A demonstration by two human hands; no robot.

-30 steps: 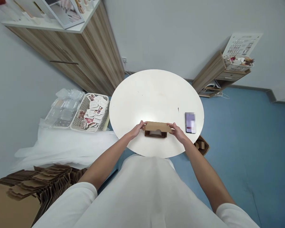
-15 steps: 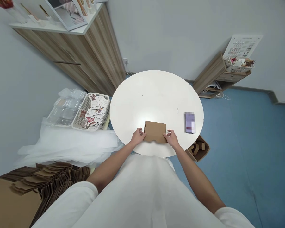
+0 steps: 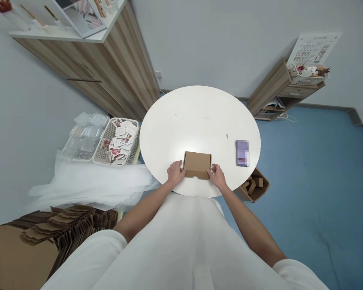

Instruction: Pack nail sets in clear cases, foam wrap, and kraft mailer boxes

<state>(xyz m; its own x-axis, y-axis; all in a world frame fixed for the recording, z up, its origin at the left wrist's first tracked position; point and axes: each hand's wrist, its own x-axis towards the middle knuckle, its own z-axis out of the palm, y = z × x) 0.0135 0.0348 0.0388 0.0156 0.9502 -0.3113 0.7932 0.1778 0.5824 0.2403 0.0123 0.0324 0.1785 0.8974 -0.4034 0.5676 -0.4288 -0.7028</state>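
A small brown cardboard box (image 3: 197, 162) lies near the front edge of the white round table (image 3: 199, 117), its lid closed down flat. At its left side my left hand (image 3: 175, 173) grips the front corner, thumb on the near face and fingers along the side. My right hand (image 3: 216, 175) holds the opposite front corner in the same way, thumb on the front. Further right on the table lies a purple item (image 3: 242, 153), blurred so its kind does not show.
Left of the table stand a basket of printed cards (image 3: 121, 141), clear plastic containers (image 3: 86, 135), white foam sheets (image 3: 93, 181) and stacked flat cardboard (image 3: 69, 225). An open carton (image 3: 255, 187) with brown pieces sits on the floor at right. A cabinet (image 3: 117, 68) and a shelf (image 3: 278, 94) stand behind.
The box's front flap, which stuck out toward me, now sits down against the front, and both thumbs have moved with it. The whole view has shifted slightly.
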